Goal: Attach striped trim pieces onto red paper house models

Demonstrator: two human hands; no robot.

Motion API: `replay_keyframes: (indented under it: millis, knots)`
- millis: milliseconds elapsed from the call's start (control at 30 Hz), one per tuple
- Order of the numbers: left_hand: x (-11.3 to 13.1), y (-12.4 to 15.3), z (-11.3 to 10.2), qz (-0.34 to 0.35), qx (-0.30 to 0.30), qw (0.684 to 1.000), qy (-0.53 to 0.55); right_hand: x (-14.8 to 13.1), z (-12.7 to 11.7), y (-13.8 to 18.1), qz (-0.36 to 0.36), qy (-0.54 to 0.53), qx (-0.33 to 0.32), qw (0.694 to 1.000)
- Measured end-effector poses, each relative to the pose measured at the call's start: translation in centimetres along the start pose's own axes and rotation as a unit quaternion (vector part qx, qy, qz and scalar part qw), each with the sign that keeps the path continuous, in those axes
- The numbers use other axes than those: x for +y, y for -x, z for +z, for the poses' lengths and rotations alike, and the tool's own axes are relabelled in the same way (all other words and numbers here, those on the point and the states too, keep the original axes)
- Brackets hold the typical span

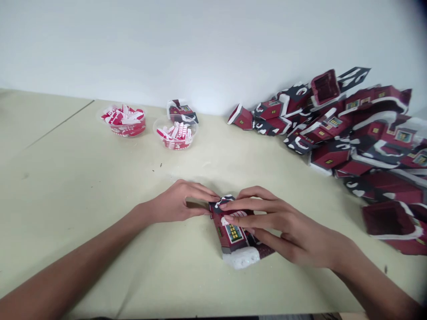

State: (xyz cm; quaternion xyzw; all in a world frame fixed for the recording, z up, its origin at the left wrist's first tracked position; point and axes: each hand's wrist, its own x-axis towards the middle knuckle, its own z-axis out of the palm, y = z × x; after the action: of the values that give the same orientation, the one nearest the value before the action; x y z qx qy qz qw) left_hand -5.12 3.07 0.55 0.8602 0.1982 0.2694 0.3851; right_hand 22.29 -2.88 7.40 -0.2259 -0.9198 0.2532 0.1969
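Note:
A small dark red house ornament [225,235] lies on its back on the table, its window side up and its white snowy base toward me. My left hand [182,200] grips its upper left corner between the thumb and fingers. Across its front and right side reaches my right hand [276,220], thumb and fingers curved onto it. Two of its fingertips press by a red-and-white striped awning [240,215] above the yellow-paned window. The right part of the house is hidden under this hand.
Two clear tubs, a left tub [128,132] and a right tub [176,144], hold red-and-white striped pieces. Behind the right one lies another house [182,111]. Many similar houses form a pile [347,129] along the right side. A pale wall [207,49] closes off the back.

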Motion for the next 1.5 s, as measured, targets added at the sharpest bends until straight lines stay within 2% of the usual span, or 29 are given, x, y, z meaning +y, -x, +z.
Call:
replay_keyframes:
  millis: [267,433,533,733,933,1100,1267,1367,1500]
  knots:
    - [0.2,0.1,0.2,0.011,0.012,0.999,-0.033,0.1,0.9,1.0,0.05,-0.008,0.025,0.998]
    - [0.1,-0.1,0.2,0.03,0.02,0.998,-0.041,0.7,1.4,1.5,0.036,-0.022,0.128,0.991]
    - [0.1,-0.1,0.3,0.035,0.02,0.998,-0.042,0.5,1.2,1.7,0.035,-0.008,0.161,0.986]
    - [-0.1,-0.1,0.3,0.049,0.02,0.998,-0.039,-0.5,0.7,1.8,0.015,0.054,0.137,0.989]
    - [-0.1,0.0,0.2,0.059,0.015,0.997,-0.041,-1.7,0.6,1.2,0.071,0.128,0.077,0.986]
    - [0.3,-0.2,0.1,0.07,0.016,0.995,-0.066,-2.4,0.5,1.1,0.123,0.076,0.063,0.988]
    - [0.8,-0.4,0.0,0.097,0.02,0.989,-0.113,-1.6,1.2,2.2,0.145,0.053,0.066,0.986]
    - [0.8,-0.5,0.0,0.114,0.022,0.983,-0.142,-0.9,1.4,2.8,0.133,0.0,0.077,0.988]
    - [0.5,-0.3,-0.1,0.125,0.026,0.978,-0.167,-1.2,0.0,3.4,0.103,-0.019,0.135,0.985]
